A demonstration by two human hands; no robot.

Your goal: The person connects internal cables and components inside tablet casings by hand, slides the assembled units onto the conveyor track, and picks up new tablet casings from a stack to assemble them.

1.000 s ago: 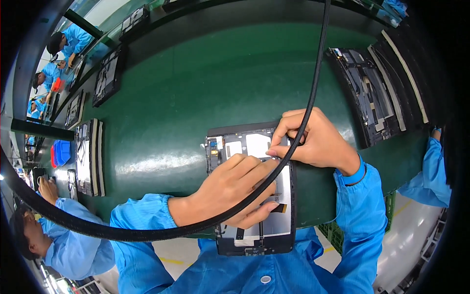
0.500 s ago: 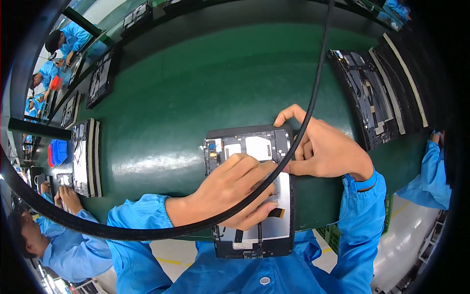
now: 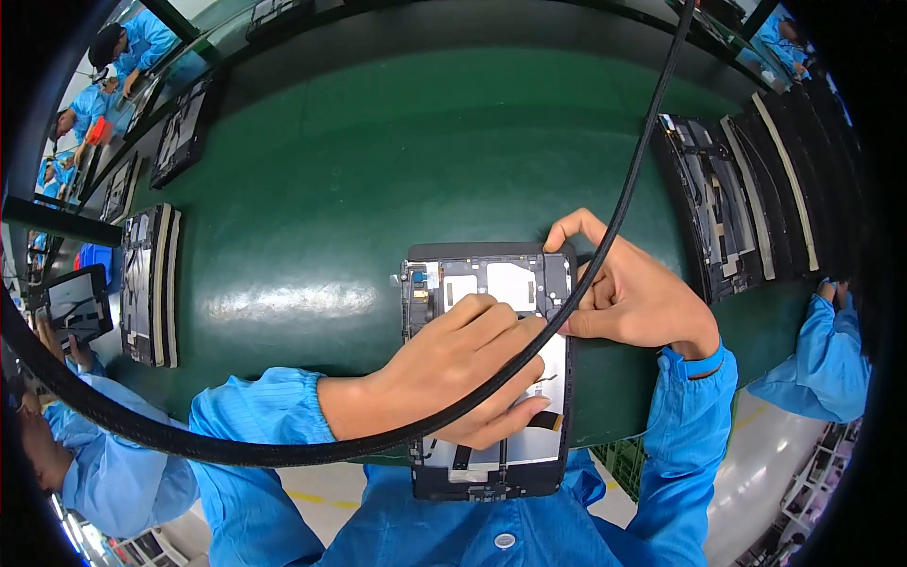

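An opened tablet (image 3: 487, 480) lies at the near edge of the green table, its black frame, silvery panels and ribbon cables exposed. Over its middle rests my left hand (image 3: 463, 369), fingers bent and drawn together; the fingertips, and whatever they hold, are hidden. A dark flex ribbon (image 3: 545, 420) shows just beyond that thumb. At the upper right edge of the tablet, my right hand (image 3: 642, 298) grips the side, index finger hooked at the top corner and thumb pressed near the edge. A thick black cable (image 3: 619, 213) crosses the view in front of both hands.
Stacked tablet parts with pale foam strips stand at the left (image 3: 151, 283) and right (image 3: 723, 198) of the green table (image 3: 397, 151). Another tablet unit (image 3: 181, 132) leans at the back left. At the left, a person in blue holds a tablet (image 3: 76, 302); more people work beyond.
The view has shifted slightly. My hands keep nearly the same pose on the tablet. The co-worker at the left now holds up a tablet.
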